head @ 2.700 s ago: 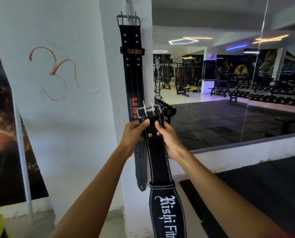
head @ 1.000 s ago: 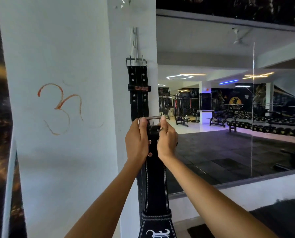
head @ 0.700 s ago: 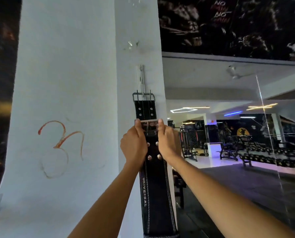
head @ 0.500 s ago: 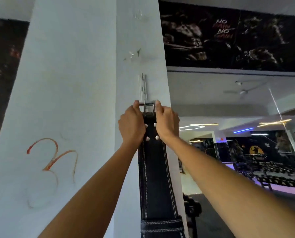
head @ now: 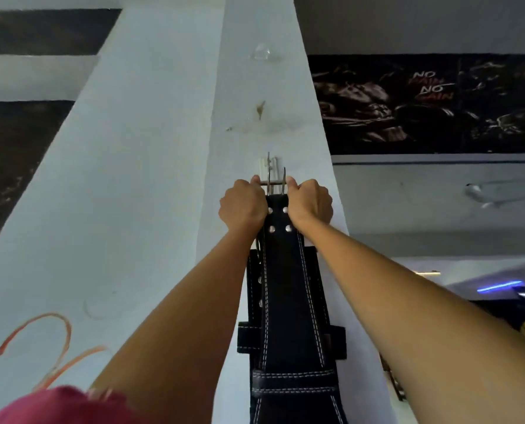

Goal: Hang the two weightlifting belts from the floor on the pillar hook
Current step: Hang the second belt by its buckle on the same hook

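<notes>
Black leather, white-stitched: second belt [head: 288, 289], held upright against the white pillar [head: 151, 179], in front of the first belt [head: 254, 280], which hung flat on the pillar behind it. Left hand [head: 243, 206] and right hand [head: 310, 203] each closed on one side of the steel buckle [head: 275, 183], raised level with the hook [head: 269, 168]. Step in hand, judged: hooking the second belt. Next move likely required lifting the buckle frame over the hook tip, lowering it, then letting go.
</notes>
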Demonstrator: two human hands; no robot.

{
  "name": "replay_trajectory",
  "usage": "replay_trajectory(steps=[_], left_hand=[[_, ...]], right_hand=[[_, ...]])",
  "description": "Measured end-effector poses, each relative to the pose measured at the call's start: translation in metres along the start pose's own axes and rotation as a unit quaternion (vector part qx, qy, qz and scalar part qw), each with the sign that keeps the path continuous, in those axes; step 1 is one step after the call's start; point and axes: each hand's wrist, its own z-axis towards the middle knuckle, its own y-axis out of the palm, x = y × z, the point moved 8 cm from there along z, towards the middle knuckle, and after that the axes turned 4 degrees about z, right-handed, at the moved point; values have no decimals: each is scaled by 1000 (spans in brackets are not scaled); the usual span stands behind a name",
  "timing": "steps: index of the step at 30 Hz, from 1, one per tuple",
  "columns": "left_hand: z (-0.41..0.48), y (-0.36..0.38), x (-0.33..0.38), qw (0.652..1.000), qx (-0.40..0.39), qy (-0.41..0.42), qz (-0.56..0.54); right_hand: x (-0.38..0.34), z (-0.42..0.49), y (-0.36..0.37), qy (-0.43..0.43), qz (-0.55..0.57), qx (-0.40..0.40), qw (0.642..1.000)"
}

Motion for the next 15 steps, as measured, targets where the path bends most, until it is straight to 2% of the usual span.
replay_trajectory(steps=[6,9,11,13,15], left_hand=[[26,12,2,998,-23,15,49],[26,11,0,995,-39,30,87],[15,8,-1,994,-23,57,89],[3,10,-5,995,-21,89,27],[-3,16,-14,988,-57,74,-122]], right_hand=[[9,20,16,20,-24,-35,999],[9,15,13,2,-95,-46,994],[12,7,12,-8,-101,-72,992],[16,-3,22,-7,9,-154,988],[14,-16,30,30,168,-241,955]])
